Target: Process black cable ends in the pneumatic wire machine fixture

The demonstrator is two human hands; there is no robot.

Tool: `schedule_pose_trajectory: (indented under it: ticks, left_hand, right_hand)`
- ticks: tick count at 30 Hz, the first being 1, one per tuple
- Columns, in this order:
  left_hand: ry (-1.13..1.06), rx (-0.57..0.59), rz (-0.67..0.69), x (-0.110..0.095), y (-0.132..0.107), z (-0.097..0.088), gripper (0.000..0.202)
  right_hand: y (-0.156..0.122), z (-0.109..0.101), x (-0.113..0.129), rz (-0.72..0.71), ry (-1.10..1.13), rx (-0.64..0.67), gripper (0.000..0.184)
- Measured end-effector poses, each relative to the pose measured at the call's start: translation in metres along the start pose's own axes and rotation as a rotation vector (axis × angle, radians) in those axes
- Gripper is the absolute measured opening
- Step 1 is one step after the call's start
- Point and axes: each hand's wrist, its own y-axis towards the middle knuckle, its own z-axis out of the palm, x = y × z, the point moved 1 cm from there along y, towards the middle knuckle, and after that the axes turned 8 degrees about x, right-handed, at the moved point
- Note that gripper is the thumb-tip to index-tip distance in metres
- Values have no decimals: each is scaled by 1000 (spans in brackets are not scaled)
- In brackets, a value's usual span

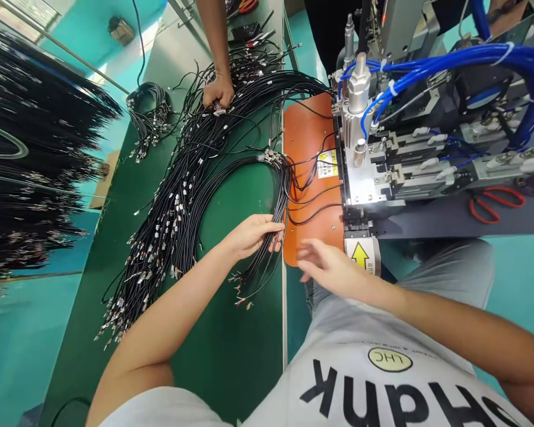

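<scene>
My left hand is closed around a bundle of black cables above the green table. The bundle's loose ends, with small coloured wire tips, hang below my fingers, and metal connectors gather at its upper end. My right hand is held over the near edge of the orange plate, apart from the cables, fingers bent and apart, with nothing in them. Several single black cables run across that plate into the machine. A large heap of black cables lies left of my left hand.
Another person's hand presses on the heap at the far side. A coiled cable bundle sits at the green table's left edge. Many cables hang on a rack at left. Red-handled scissors lie right, below blue hoses.
</scene>
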Motion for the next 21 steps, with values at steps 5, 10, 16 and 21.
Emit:
schedule_pose_trajectory:
  ticks: [5, 10, 16, 21]
  left_hand:
    - [-240, 16, -14, -2, -5, 4, 28]
    - [-240, -64, -6, 1, -4, 18, 29]
    - [108, -200, 57, 16, -13, 38, 31]
    - [1163, -497, 395, -3, -12, 60, 30]
  right_hand:
    - [46, 36, -6, 74, 422, 135, 36]
    - [23, 25, 7, 154, 516, 169, 27]
    - [-33, -33, 6, 130, 121, 80, 29]
    - [-67, -60, 9, 70, -474, -136, 30]
